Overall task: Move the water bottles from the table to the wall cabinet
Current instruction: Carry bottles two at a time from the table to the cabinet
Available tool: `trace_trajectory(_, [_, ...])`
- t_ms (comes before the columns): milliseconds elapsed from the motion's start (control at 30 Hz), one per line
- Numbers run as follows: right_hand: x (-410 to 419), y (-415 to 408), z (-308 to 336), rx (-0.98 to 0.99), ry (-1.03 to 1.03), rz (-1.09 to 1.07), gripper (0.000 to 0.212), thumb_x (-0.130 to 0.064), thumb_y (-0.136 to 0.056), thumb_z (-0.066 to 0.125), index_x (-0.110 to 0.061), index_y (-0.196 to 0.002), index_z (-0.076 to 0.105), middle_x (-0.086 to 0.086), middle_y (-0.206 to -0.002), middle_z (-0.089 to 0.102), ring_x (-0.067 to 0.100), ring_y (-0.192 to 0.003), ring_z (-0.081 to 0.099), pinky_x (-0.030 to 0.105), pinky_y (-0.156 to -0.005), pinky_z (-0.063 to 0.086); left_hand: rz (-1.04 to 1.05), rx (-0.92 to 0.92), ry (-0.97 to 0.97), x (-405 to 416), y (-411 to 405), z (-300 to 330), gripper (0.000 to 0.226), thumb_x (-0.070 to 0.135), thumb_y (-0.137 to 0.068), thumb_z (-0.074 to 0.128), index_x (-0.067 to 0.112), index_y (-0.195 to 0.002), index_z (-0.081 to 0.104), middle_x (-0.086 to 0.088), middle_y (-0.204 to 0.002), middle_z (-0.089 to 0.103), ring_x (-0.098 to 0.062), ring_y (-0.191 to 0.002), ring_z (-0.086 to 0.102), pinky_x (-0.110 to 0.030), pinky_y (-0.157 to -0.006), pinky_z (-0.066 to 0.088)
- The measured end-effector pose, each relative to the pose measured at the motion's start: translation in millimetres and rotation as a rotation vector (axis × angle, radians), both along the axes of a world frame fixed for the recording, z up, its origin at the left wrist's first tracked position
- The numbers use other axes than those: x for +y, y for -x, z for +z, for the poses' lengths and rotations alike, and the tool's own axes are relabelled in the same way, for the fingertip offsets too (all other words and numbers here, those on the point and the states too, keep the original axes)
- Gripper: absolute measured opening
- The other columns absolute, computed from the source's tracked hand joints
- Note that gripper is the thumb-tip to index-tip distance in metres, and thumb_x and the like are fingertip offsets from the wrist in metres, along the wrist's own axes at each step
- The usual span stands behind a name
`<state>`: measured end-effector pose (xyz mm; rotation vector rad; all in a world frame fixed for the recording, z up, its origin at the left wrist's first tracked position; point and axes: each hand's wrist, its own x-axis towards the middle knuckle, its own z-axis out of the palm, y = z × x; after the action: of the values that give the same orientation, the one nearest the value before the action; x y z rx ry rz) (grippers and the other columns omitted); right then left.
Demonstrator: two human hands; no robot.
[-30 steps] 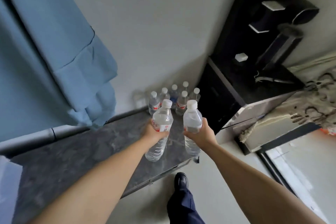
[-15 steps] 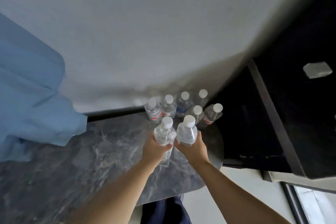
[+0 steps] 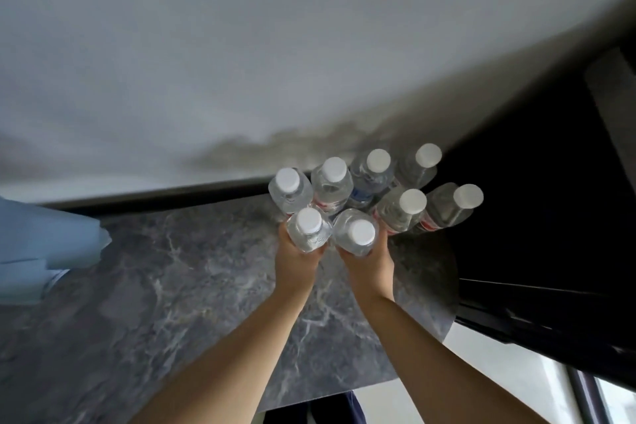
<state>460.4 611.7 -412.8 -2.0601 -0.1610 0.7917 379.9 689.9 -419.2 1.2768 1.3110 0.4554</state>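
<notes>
Head view, looking steeply down. L hand (image 3: 296,260) is gripping a clear water bottle (image 3: 308,229), fingers wrapped round the body below the white cap. R hand (image 3: 369,260) is gripping a second clear bottle (image 3: 356,232) the same way. Both held bottles are sitting upright, side by side, touching or nearly so, centre of frame. Cannot tell whether their bases are resting on the tabletop; hands are hiding the lower parts.

Six more capped bottles are standing in a cluster (image 3: 377,182) just above the held pair, upper right of centre: four in a back row along the wall, two to the right in front of it. One back-row bottle (image 3: 370,179) is showing a blue label; several others are showing red-and-white labels. The held pair is sitting just beside this cluster, nearly touching the front ones.

Dark grey marble-pattern table (image 3: 172,286) is filling lower left and centre. Pale wall (image 3: 241,45) is taking up the top. Black cabinet (image 3: 533,217) is occupying the right side, next to the table edge. Light blue fabric (image 3: 41,251) is showing at the left edge. Both bare forearms are entering from the bottom of frame.
</notes>
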Motion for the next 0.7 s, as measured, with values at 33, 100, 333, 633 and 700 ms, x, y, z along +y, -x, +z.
trace_trajectory(33, [1,1,-1,-0.005,0.008,0.0,0.074,-0.03,-0.078,0.077,-0.041,-0.137,0.034,-0.013,-0.118,0.059,0.004,-0.105,0.052,0.021,-0.084,0.04,0.007,-0.011,0.0,-1,0,-1,0.06,0.011,-0.073,0.081,0.015,-0.124,0.05,0.006,-0.109,0.066,-0.01,-0.099,0.061,-0.013,-0.078,0.046])
trace_trajectory(100, [4,2,-1,-0.02,0.039,0.008,0.077,-0.025,-0.082,0.074,-0.033,-0.144,0.029,-0.001,-0.132,0.058,0.016,-0.116,0.055,0.023,-0.088,0.04,-0.018,-0.023,-0.001,-2,0,-4,0.06,0.01,-0.077,0.078,0.017,-0.127,0.045,0.013,-0.109,0.062,-0.004,-0.1,0.059,-0.01,-0.079,0.043])
trace_trajectory(333, [3,3,15,-0.037,0.122,0.075,0.067,-0.029,-0.092,0.062,-0.017,-0.149,0.028,0.01,-0.138,0.054,0.029,-0.125,0.053,0.035,-0.098,0.044,-0.155,-0.004,0.007,0,5,-2,0.057,0.008,-0.085,0.068,0.012,-0.134,0.038,-0.002,-0.127,0.056,-0.012,-0.114,0.054,-0.021,-0.091,0.042])
trace_trajectory(633, [-7,7,55,0.0,0.186,0.129,0.054,-0.034,-0.095,0.055,-0.014,-0.143,0.039,0.008,-0.14,0.053,0.025,-0.128,0.05,0.044,-0.104,0.043,-0.292,0.061,0.026,6,23,37,0.069,0.01,-0.084,0.069,0.018,-0.141,0.032,0.013,-0.119,0.053,0.012,-0.09,0.051,0.002,-0.07,0.038])
trace_trajectory(700, [-10,6,77,-0.009,0.181,0.121,0.058,-0.034,-0.094,0.057,-0.017,-0.146,0.036,0.007,-0.143,0.048,0.024,-0.13,0.047,0.042,-0.105,0.043,-0.31,0.087,0.011,6,28,58,0.07,0.018,-0.084,0.069,0.02,-0.142,0.031,0.02,-0.115,0.051,0.007,-0.092,0.051,-0.005,-0.069,0.04])
